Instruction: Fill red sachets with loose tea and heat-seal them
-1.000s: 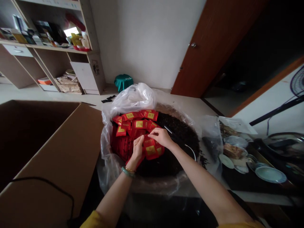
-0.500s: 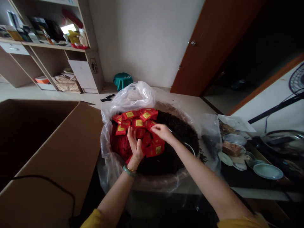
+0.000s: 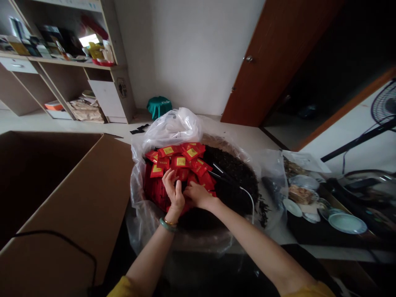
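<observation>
Small red foil packets [image 3: 180,162] with yellow labels lie heaped in a wide round basket [image 3: 247,154] lined with clear plastic [image 3: 173,128]. Dark dried leaves, like loose tea [image 3: 235,165], fill the basket's right side. My left hand [image 3: 173,192], with a bangle on its wrist, is open at the front of the heap, its thumb raised and apart from the curved fingers. Close beside it, my right hand [image 3: 199,196] reaches down among the packets with fingers bent together; their tips and anything they pinch are hidden. A dark tool with two shiny prongs [image 3: 218,171] lies on the leaves, trailing a white cord [image 3: 250,198].
A large open cardboard box [image 3: 93,185] stands at the left. To the right are a pale green dish [image 3: 348,222], bagged brown pieces [image 3: 300,194] and a fan [image 3: 385,103]. Behind stand shelves [image 3: 123,90], a green-covered stool or bin [image 3: 159,107] and a brown door [image 3: 262,62].
My right hand has moved down and left from the packets at the heap's right edge to beside my left hand. The pronged tool shows more plainly now. My left hand stays nearly in place.
</observation>
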### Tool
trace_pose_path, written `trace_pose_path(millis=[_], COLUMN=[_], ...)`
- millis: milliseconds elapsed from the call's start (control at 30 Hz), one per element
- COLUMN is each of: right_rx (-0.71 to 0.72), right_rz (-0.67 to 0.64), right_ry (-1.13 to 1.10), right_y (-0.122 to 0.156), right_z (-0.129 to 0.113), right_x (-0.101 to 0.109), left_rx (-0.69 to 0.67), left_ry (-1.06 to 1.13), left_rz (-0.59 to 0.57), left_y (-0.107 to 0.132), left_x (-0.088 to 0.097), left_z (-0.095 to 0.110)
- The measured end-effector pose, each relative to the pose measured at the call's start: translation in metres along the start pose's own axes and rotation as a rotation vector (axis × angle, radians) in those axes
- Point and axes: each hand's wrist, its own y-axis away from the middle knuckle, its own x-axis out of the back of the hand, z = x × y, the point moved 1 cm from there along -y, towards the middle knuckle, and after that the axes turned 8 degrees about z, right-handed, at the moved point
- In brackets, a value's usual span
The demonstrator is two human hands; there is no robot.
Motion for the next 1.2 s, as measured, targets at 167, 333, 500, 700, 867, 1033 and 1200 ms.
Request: trace_pose_path(millis=[167,333,500,700,867,1033,1200], right_rx=[-0.112,-0.168,-0.182,-0.316,-0.293,-0.145,-0.143], right_rz=[0.103,0.248,0.413,0.87,1.057,1.057,1.062], right_ry=[-0.146,-0.266,-0.252,-0.343,-0.276,-0.175,-0.107], right_y=[0.016,0.026,0.033,0.046,0.045,0.048,0.053], right_z=[0.014,0.031,0.04,0.037,0.037,0.034,0.036], right_x=[0.015,0.031,0.047,0.027,-0.007,0.001,0.02], left_rx=[0.05,0.056,-0.085,0.006,0.132,0.121,0.061], left_ry=[0.029,-0.019,-0.163,-0.275,-0.372,-0.435,-0.522], left_rz=[-0.017,-0.214,-0.613,-0.572,-0.516,-0.488,-0.598], left_y=[0.0,0.002,0.005,0.005,0.004,-0.001,-0.003], left_x=[0.0,0.001,-0.005,-0.01,-0.007,-0.006,-0.009], left_z=[-0.002,0.001,0.004,0.005,0.008,0.013,0.029])
